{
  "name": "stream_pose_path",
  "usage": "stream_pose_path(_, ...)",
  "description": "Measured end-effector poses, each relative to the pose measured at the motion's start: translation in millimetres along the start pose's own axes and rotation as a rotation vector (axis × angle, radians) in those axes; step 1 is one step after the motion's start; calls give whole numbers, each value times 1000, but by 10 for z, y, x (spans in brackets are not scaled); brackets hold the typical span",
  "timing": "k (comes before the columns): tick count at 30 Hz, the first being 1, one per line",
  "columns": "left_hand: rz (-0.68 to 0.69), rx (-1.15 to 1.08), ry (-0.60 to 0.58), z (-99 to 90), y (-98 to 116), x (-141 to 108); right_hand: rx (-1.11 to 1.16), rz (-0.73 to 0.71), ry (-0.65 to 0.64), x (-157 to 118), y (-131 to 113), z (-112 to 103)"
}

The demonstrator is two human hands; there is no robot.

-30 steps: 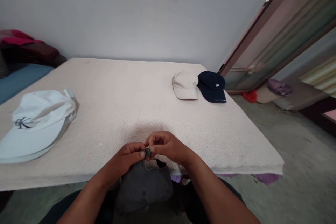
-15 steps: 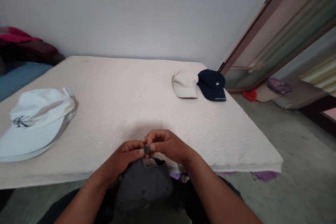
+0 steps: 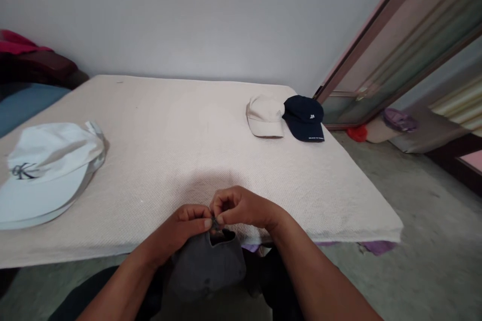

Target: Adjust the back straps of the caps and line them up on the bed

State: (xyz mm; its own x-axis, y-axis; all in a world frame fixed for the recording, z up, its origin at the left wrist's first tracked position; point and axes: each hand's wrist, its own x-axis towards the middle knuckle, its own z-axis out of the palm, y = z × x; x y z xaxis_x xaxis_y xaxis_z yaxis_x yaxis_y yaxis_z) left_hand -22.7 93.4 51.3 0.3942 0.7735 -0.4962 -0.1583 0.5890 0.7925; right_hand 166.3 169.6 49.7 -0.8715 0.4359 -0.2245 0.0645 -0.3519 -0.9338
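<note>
A dark grey cap (image 3: 207,271) hangs below my hands at the near edge of the bed, its back opening facing up. My left hand (image 3: 183,228) pinches one side of the strap (image 3: 215,224) at that opening between thumb and fingers. From the other side my right hand (image 3: 244,208) pinches the same strap, fingertips nearly touching the left ones. The strap's buckle is mostly covered by the fingers.
A white cap (image 3: 52,170) with black letters lies on the left of the cream bedcover (image 3: 169,130). Toward the right back, a beige cap (image 3: 265,115) rests beside a navy cap (image 3: 304,118). A pale wall (image 3: 169,20) stands behind, with a framed glass door (image 3: 395,50) at right.
The metal buckle showed between my fingertips before; my fingers now mostly cover it. My right hand's fingers have curled more tightly over the strap. The view has tilted slightly.
</note>
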Motion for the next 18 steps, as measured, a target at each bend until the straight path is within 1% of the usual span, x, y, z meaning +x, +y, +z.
stream_pose_path(8, 24, -58, 21, 36, -75, 58, 76, 7, 10, -20, 3, -7)
stream_pose_path(15, 5, -59, 34, 55, -84, 80, 26, 12, 12, -29, 23, -31)
stream_pose_path(18, 22, -76, 52, 65, -64, 86, 29, -26, 44, -34, 19, -33)
